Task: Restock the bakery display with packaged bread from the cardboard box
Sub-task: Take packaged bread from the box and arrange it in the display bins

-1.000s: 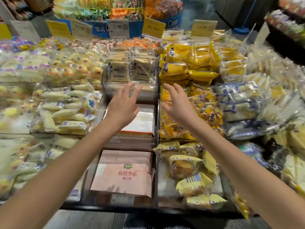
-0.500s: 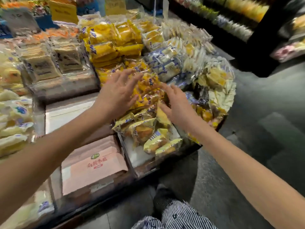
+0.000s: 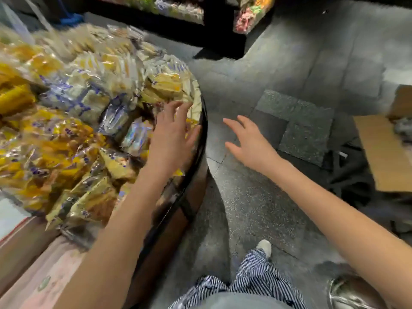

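The bakery display [image 3: 201, 139] fills the left, heaped with packaged bread [image 3: 73, 139] in yellow and clear wrappers. My left hand [image 3: 171, 134] hovers over the display's right rim, fingers spread, holding nothing. My right hand [image 3: 247, 141] is out over the grey floor, to the right of the display, fingers apart and empty. A cardboard box [image 3: 383, 150] stands at the right edge with its flap open; something wrapped shows inside it, blurred.
A pink paper-wrapped pack [image 3: 42, 277] lies in the display's near left compartment. Dark shelving [image 3: 214, 30] with packaged goods stands at the back. Grey tiled floor [image 3: 289, 74] lies between display and box. My striped trouser leg and shoe [image 3: 263, 248] are below.
My view has swung right, from the display to the floor and the cardboard box. Both hands moved right with it; the right hand has left the display and is over the floor.
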